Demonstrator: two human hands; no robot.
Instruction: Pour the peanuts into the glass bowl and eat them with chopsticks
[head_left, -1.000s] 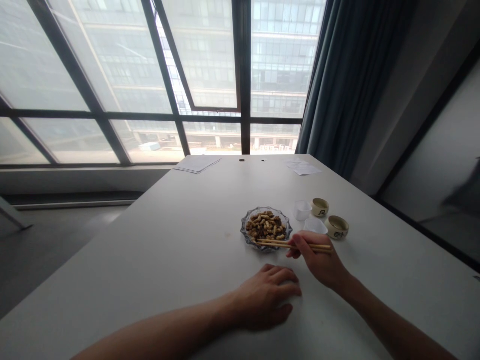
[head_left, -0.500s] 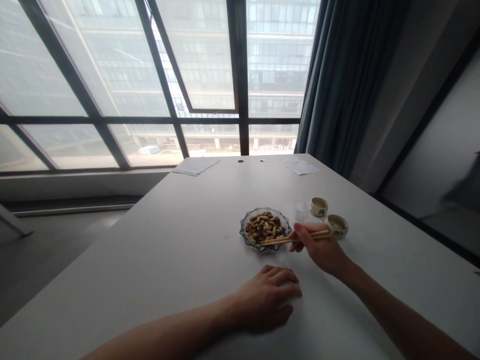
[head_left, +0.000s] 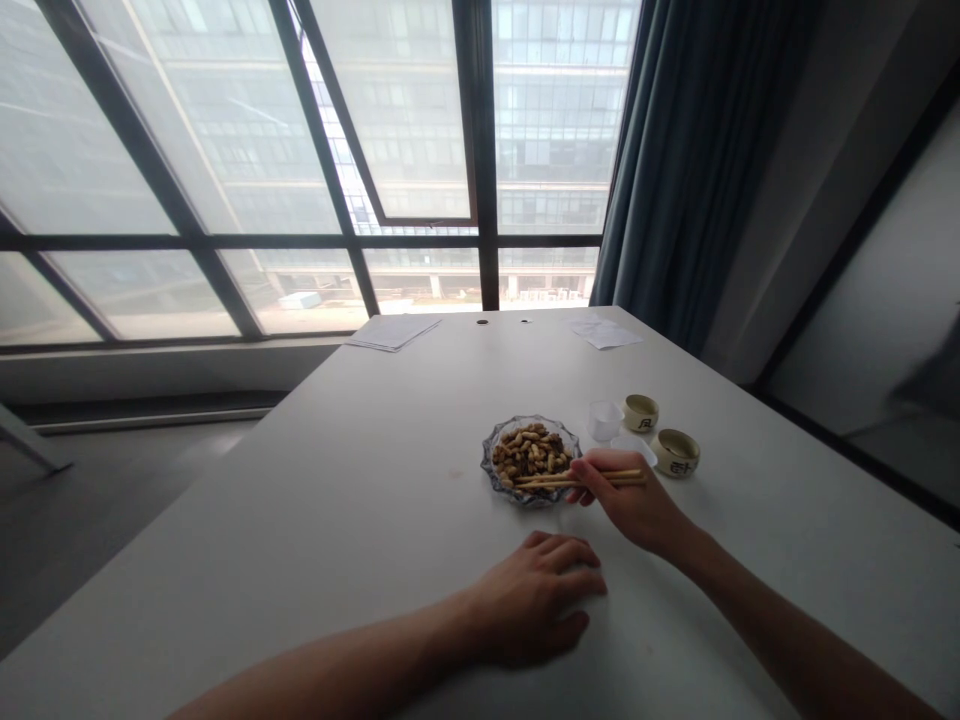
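Observation:
A pair of wooden chopsticks [head_left: 626,478] is gripped in my right hand [head_left: 634,500], their tips down among peanuts in the shell [head_left: 531,446]. Those peanuts fill a clear scalloped glass dish [head_left: 489,478], which looks mixed with some darker bits. I cannot make out whether the tips pinch a peanut. Resting on the table in front of the dish, my left hand [head_left: 536,600] holds nothing, its fingers loosely stretched and the thumb apart. Just beyond my right hand are a small clear plastic cup [head_left: 604,420] and a second clear container [head_left: 637,450], partly covered by the hand.
Two beige cups with dark characters, one farther [head_left: 641,412] and one nearer [head_left: 679,455], stand right of the dish. Papers lie at the far left [head_left: 394,332] and far right [head_left: 606,333] of the white table [head_left: 337,480]. Windows and a blue curtain [head_left: 675,180] rise behind.
My right hand has shifted slightly left, bringing the chopsticks a little farther over the dish. More of the clear container behind it shows. My left hand stays in place.

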